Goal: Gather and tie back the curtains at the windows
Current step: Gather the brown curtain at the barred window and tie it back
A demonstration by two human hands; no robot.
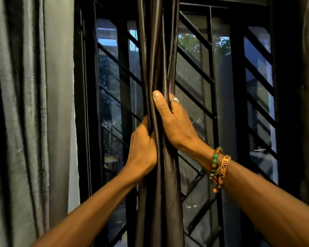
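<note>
Nearest: two bare forearms reaching up and fwd from bottom corners, converging at frame centre. Right wrist w/ beaded bracelet (pixel 214 160) and orange woven band (pixel 224 171). Left hand (pixel 143 148) wrapped round the dark brown curtain (pixel 158 56) from the left side, fingers hidden behind the fabric. Right hand (pixel 175 120) clamped on same bundle from the right, slightly higher, thumb pressed up along the front fold, ring (pixel 175 99) on a finger. Both closed tight on cloth, touching each other at the bundle. Curtain already bunched into a narrow rope, long axis vertical, running from top edge down btwn the forearms, centred on the window. No tie-back visible; can't tell where one is. Judged: gathering about done, tying next; needs one hand to hold the bundle while the other frees up. Grey curtain (pixel 30 113) hanging far left, loose. Behind: black window grille (pixel 194 72) w/ diagonal bars, glass, foliage beyond.
</note>
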